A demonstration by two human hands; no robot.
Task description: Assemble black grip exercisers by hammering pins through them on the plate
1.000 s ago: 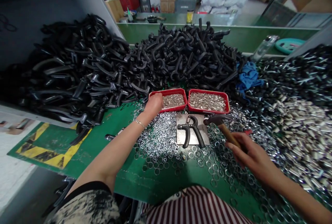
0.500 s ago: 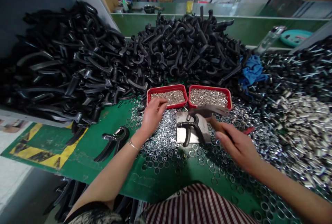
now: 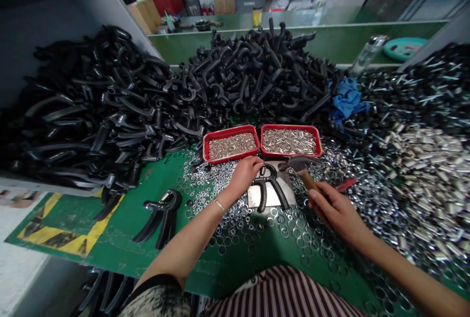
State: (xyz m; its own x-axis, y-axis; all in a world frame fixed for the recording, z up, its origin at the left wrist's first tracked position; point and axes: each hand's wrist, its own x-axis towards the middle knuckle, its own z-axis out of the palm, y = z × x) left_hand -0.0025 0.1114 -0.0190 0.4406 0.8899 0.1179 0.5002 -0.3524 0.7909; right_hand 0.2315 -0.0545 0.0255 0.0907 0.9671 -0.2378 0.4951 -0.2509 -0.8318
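My right hand (image 3: 332, 202) is wrapped round the wooden handle of a hammer (image 3: 306, 175), its metal head just right of a black hand grip exerciser (image 3: 273, 187). This exerciser lies on a small metal plate (image 3: 270, 200), its two handles pointing toward me. My left hand (image 3: 246, 176) reaches over the plate's left side, thumb and fingers pinched at the exerciser's upper left end. Whatever the fingertips hold is too small to make out. A second grip exerciser (image 3: 160, 216), with a spring at its top, rests on the green bench to the left.
Behind the plate stand a red tray of small metal bits (image 3: 230, 147) and a red tray of pins (image 3: 290, 142). Black handles (image 3: 253, 72) are heaped beyond. Loose washers and rings (image 3: 227, 219) surround the plate. Metal cylinders (image 3: 426, 170) and a blue cloth (image 3: 347, 99) lie right.
My left hand has moved right, from the left red tray to the exerciser on the plate. The hammer head has shifted right, uncovering the exerciser's top. The camera view has tilted slightly.
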